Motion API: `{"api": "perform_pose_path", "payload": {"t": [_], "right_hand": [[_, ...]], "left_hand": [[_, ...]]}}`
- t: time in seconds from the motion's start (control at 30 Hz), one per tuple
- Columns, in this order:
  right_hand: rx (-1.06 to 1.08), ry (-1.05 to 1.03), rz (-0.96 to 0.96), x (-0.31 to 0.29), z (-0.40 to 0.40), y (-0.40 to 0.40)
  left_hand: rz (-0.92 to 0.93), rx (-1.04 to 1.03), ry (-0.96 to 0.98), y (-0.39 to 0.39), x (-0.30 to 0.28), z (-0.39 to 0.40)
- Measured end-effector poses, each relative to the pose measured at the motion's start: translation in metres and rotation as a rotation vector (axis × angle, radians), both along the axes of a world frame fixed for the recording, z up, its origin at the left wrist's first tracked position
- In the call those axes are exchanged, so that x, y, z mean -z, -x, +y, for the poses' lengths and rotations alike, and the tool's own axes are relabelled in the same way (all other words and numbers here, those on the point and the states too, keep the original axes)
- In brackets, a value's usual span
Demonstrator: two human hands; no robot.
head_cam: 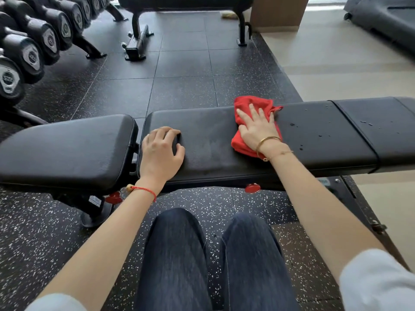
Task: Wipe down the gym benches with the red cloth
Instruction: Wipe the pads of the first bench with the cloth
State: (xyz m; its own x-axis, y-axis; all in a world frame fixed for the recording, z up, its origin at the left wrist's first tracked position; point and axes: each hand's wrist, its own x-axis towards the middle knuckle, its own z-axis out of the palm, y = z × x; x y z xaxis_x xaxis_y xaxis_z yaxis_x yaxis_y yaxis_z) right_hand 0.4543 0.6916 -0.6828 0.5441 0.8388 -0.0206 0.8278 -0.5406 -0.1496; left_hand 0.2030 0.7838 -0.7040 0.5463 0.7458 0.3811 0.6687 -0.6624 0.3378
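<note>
A black padded gym bench [211, 140] stretches across the view in front of my knees, with a separate seat pad [67, 149] at the left. The red cloth [249, 104] lies bunched on the bench's middle pad. My right hand [258, 127] presses flat on the cloth with straight, spread fingers. My left hand [161, 151] rests on the left end of the same pad, fingers curled with the tips touching the pad, holding nothing. Water droplets [321, 135] dot the pad to the right of the cloth. The pad between my hands looks smeared and damp.
A dumbbell rack [33, 46] lines the far left. A second black bench [184, 5] stands at the back on the dark rubber floor. A cardboard box [278, 12] sits behind it. Pale flooring and a dark machine [381, 16] lie at the right.
</note>
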Motion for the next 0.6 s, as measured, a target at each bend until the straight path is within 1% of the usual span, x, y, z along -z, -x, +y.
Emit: {"api": "perform_pose_path", "payload": {"t": [0.13, 0.23, 0.3, 0.4, 0.5, 0.6], "right_hand": [[-0.198, -0.019, -0.027, 0.005, -0.014, 0.040], [-0.241, -0.073, -0.009, 0.007, -0.044, 0.049], [-0.201, -0.112, -0.018, 0.009, -0.065, 0.041], [-0.058, -0.092, -0.029, 0.008, -0.079, 0.005], [0.091, -0.031, 0.010, 0.003, -0.063, -0.028], [0.123, -0.019, 0.025, -0.001, -0.039, -0.037]], "left_hand": [[-0.008, 0.003, 0.000, 0.001, 0.000, 0.000], [-0.010, 0.005, 0.002, 0.002, -0.001, -0.001], [-0.003, 0.012, 0.002, 0.002, -0.001, -0.001], [0.048, 0.015, -0.009, 0.001, -0.002, -0.003], [0.069, -0.002, -0.006, -0.005, -0.006, -0.008], [0.016, 0.032, 0.010, -0.022, -0.012, -0.025]]}}
